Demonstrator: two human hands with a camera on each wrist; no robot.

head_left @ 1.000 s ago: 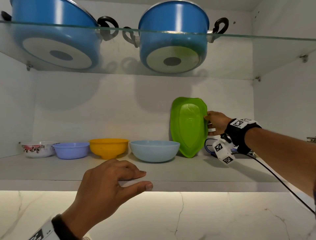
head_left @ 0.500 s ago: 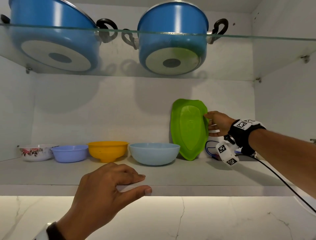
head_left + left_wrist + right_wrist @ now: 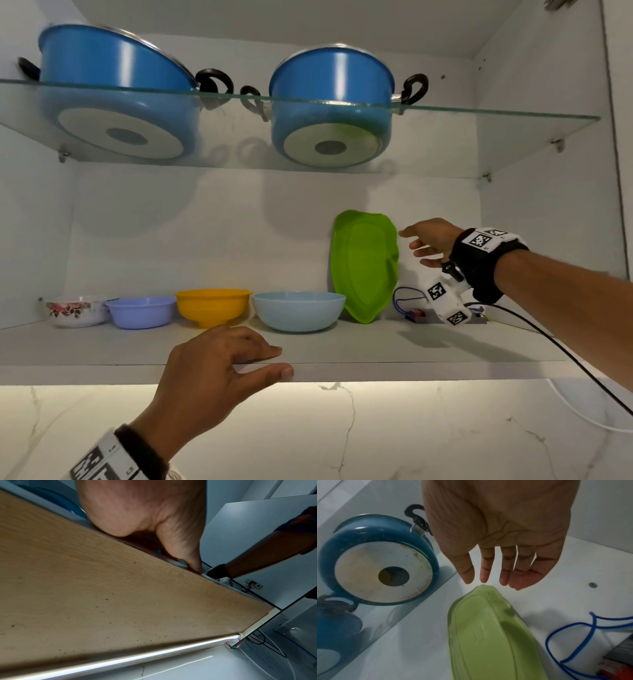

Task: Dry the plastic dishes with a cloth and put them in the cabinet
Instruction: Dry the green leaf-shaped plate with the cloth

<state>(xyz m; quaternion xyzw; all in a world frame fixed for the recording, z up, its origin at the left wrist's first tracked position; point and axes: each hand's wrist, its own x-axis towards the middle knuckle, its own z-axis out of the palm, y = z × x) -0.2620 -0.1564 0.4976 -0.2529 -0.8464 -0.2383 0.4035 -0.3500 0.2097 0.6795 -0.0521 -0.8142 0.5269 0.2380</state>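
A green plastic plate (image 3: 364, 267) (image 3: 486, 632) stands on edge against the cabinet's back wall, at the right end of a row of bowls. My right hand (image 3: 423, 241) (image 3: 489, 574) is just right of the plate's upper edge, fingers straight and apart from it, holding nothing. A light blue bowl (image 3: 298, 311), a yellow bowl (image 3: 213, 306), a purple bowl (image 3: 141, 311) and a flowered white bowl (image 3: 73, 310) stand in line on the lower shelf (image 3: 376, 346). My left hand (image 3: 239, 363) (image 3: 171, 534) grips that shelf's front edge, fingers on top and thumb on the front face.
Two blue pots (image 3: 113, 99) (image 3: 330, 106) sit on the glass shelf (image 3: 513, 137) above. A blue wire (image 3: 399, 301) (image 3: 573, 635) and a small grey device lie at the shelf's right end. A black cable (image 3: 565, 356) runs from my right wrist. Marble wall below.
My right hand has let go of the green plate's edge and drawn back a little to the right; the plate stays leaning against the back wall. The left hand keeps its place.
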